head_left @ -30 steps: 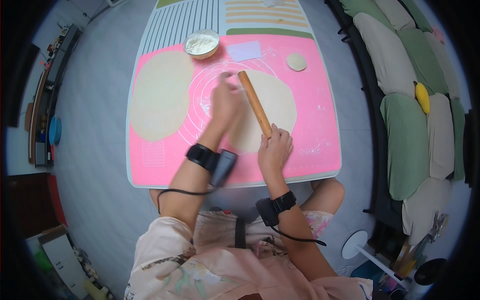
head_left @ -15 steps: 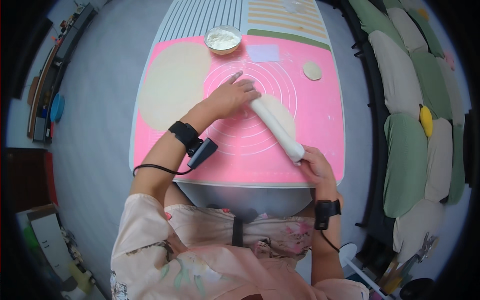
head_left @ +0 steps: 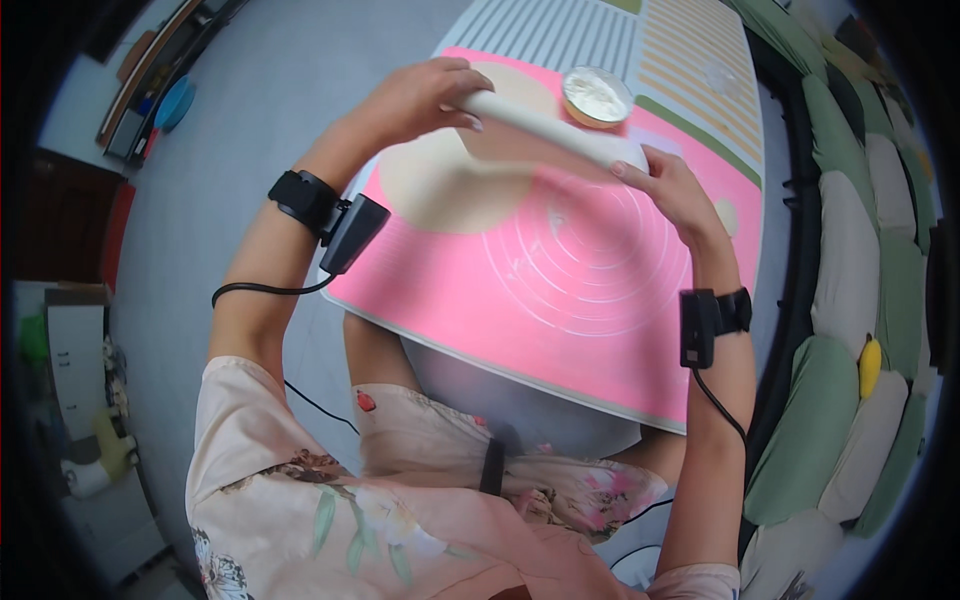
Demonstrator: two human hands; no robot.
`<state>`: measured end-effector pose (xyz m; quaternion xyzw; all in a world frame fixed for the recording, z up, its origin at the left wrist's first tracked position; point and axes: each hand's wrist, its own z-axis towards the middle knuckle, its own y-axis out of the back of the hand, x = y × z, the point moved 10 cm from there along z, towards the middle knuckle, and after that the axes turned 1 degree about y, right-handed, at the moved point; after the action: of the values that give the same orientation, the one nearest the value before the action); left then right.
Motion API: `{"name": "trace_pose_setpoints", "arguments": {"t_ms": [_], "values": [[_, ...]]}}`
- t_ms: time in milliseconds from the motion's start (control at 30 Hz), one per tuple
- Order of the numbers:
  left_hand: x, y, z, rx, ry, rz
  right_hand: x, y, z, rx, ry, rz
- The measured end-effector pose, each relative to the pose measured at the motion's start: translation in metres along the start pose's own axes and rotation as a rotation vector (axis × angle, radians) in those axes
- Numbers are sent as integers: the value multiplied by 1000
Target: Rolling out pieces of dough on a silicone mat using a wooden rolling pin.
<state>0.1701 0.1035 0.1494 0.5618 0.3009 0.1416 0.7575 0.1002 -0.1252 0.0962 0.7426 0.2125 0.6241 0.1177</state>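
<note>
Above the pink mat (head_left: 430, 285) I hold up a white dough-covered rolling pin (head_left: 555, 132), slanting down from left to right. My left hand (head_left: 425, 95) is closed round its left end. At the right end, my right hand (head_left: 680, 190) grips with the thumb on the near side. A shaded pinkish-tan area under the pin looks like hanging dough, but I cannot tell for certain. Below and left of it, a large pale dough sheet (head_left: 440, 190) lies flat on the mat, partly hidden by the pin and my left hand.
A glass bowl (head_left: 590, 121) of white flour stands just beyond the pin. Past my right hand lies a small dough disc (head_left: 727, 215), partly covered by my wrist. A striped surface (head_left: 550, 40) continues at the far side. A sofa with green and beige cushions (head_left: 850, 250) runs along the right.
Both hands have lifted the dough-covered pin off the mat and moved it away and to the left, toward the large sheet. My view has turned, so the table now appears tilted.
</note>
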Motion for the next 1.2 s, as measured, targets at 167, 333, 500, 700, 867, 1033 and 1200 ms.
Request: {"name": "trace_pose_setpoints", "arguments": {"t_ms": [167, 333, 500, 700, 867, 1033, 1200], "values": [[52, -10, -77, -131, 19, 60, -3, -85, 31, -13, 185, -141], [57, -68, -168, -102, 152, -50, -23, -171, -7, -20, 209, -391], [33, -75, -203, -106, 183, -10, -15, -188, -52, -87, 334, -368], [5, -83, -223, -67, 136, 6, -9, -209, -88, -48, 421, -413], [-19, -74, -198, -71, 100, -56, -3, -189, -110, -160, 469, -558], [-42, -72, -134, -288, 159, -111, -66, -77, -166, -540, 234, -654], [-120, -106, -31, -329, -5, -251, -195, 62, -261, -960, -265, -504]]}}
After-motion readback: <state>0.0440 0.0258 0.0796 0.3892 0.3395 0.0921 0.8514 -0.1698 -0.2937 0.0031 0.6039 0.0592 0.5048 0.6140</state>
